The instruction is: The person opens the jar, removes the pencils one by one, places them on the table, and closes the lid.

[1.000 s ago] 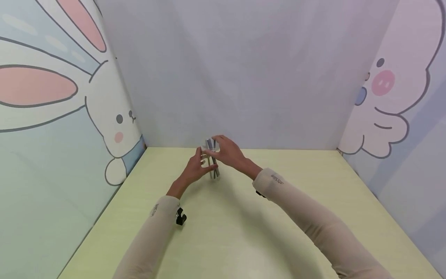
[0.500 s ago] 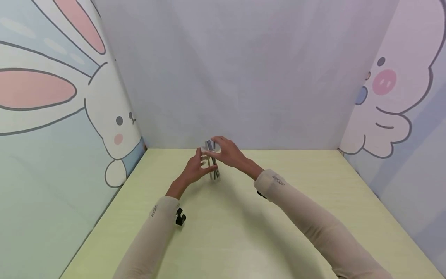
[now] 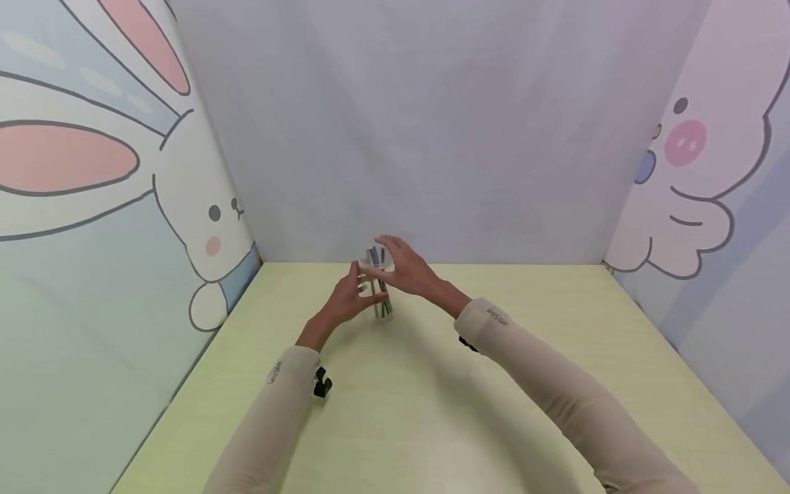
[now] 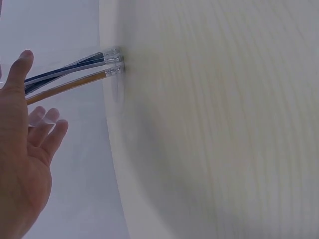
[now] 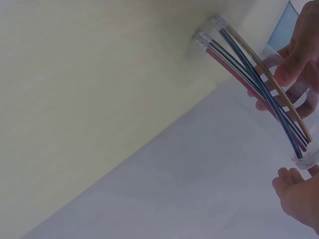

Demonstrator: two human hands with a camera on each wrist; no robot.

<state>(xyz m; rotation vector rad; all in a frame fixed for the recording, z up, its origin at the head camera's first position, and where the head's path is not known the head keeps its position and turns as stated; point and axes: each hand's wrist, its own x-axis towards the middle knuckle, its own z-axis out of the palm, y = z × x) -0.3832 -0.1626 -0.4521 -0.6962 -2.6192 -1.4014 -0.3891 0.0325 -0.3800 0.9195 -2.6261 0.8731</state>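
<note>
A tall clear cylinder (image 3: pixel 389 317) stands on the table near the back wall. Inside it lean several thin pens (image 5: pixel 269 94), dark blue, orange-brown and reddish, with clear lower ends. My left hand (image 3: pixel 344 300) grips the cylinder's side; in the right wrist view its thumb lies in front and fingers show through the plastic. My right hand (image 3: pixel 412 272) curves around the cylinder's top, thumb across the near side and fingers behind. In the right wrist view, this hand's fingertips (image 5: pixel 285 180) sit right by the rim; the rest is cut off by the frame.
The pale yellow table (image 3: pixel 395 412) meets a grey-white curtain wall (image 3: pixel 432 137) just behind the cylinder. Side panels carry a cartoon rabbit (image 3: pixel 197 206) on the left and a pig-like figure (image 3: pixel 685 144) on the right. Black wrist mounts (image 3: pixel 321 383) show under the sleeves.
Both hands and the cylinder stay nearly in place, with the whole scene shifting slightly in the head view. The right hand's fingers have risen a little above the rim.
</note>
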